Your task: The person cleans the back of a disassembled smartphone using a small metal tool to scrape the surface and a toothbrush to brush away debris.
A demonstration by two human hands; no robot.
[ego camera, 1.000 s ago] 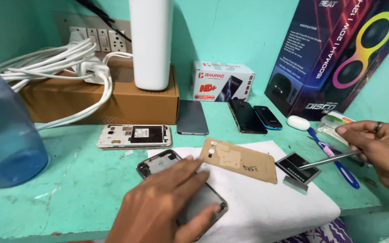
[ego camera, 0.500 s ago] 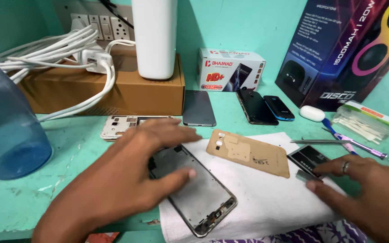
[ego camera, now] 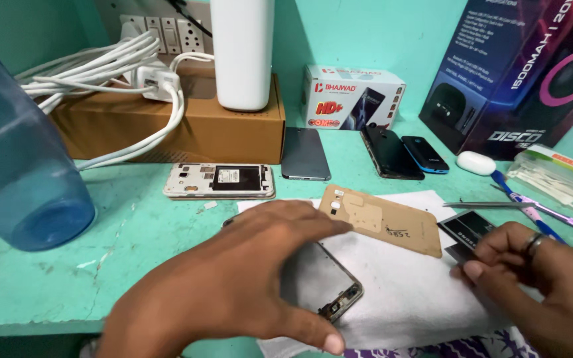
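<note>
Left hand: the left hand (ego camera: 233, 285) comes in from the lower left, palm down, fingers spread; it presses flat on the phone (ego camera: 323, 286), thumb hooked at the near edge, not clenched.
Right hand: the right hand (ego camera: 532, 278) enters from the lower right, ring on one finger, fingers curled; the fingertips (ego camera: 475, 268) pinch the near edge of the battery (ego camera: 469, 229).
Phone: opened, back off, lying slantwise on the cloth (ego camera: 406, 298); mostly covered by the left hand, only its lower right corner shows.
Battery: dark, flat, at the cloth's right edge, just right of the back cover (ego camera: 382, 219), well apart from the left hand.
Back cover: tan, flat on the cloth, between the two hands, touching neither.
Cloth: white, spread on the near edge of the green surface (ego camera: 134, 252).
Tweezers: the tweezers (ego camera: 482, 205) lie loose just behind the battery.
Toothbrush: the toothbrush (ego camera: 532, 209), blue and purple, lies right of the tweezers.
Second phone: a white phone frame (ego camera: 220, 181), opened, lies behind the left hand.
Carton: a brown carton (ego camera: 187, 129) stands against the wall, white cables (ego camera: 101, 73) across it.
Bottle: a blue bottle (ego camera: 14, 166) stands far left.
Other phones: a grey phone (ego camera: 304, 154) and two dark phones (ego camera: 402, 154) lie near the wall.
</note>
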